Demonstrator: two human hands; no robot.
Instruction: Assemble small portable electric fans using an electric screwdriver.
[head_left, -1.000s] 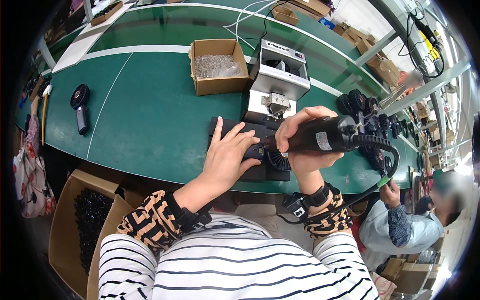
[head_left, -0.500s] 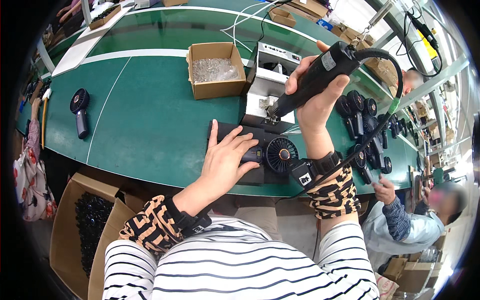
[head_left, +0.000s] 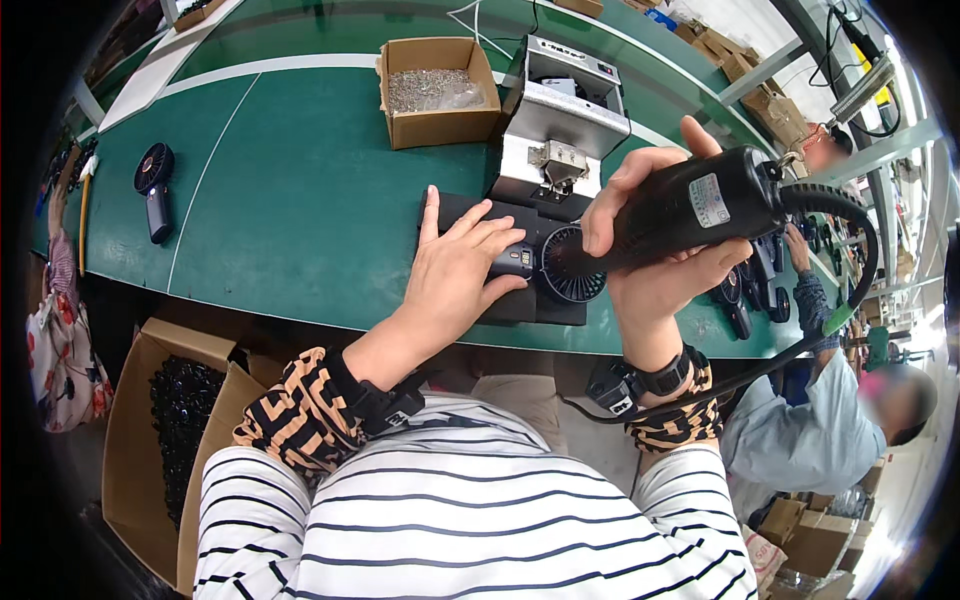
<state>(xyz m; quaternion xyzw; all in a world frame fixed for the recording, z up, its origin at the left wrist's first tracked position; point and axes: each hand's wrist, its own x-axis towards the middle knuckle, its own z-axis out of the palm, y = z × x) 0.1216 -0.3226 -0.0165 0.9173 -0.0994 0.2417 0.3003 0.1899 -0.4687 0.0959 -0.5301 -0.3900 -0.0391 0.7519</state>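
My right hand (head_left: 665, 225) is wrapped round a black electric screwdriver (head_left: 690, 212), whose tip end points down over a small dark handheld fan (head_left: 570, 285). The round grille lies partly behind the tool, so I cannot tell whether the bit touches it. My left hand (head_left: 455, 262) rests flat over the fan's handle (head_left: 513, 261), fingers stretched out. The fan lies in a black block-like holder (head_left: 545, 311) near the table edge. Just beyond stands a silver box-shaped screw feeder (head_left: 545, 155).
A cardboard box of small screws (head_left: 440, 128) stands left of the feeder. Another fan (head_left: 155, 195) lies far left on the green table (head_left: 310, 200). Several fans (head_left: 735, 300) are heaped at right, near a co-worker (head_left: 810, 420). A carton of black parts (head_left: 150, 330) sits lower left.
My right hand has swung the screwdriver from the feeder toward me, over the fan's grille. My left hand stays on the fan. The co-worker's arm now reaches farther forward.
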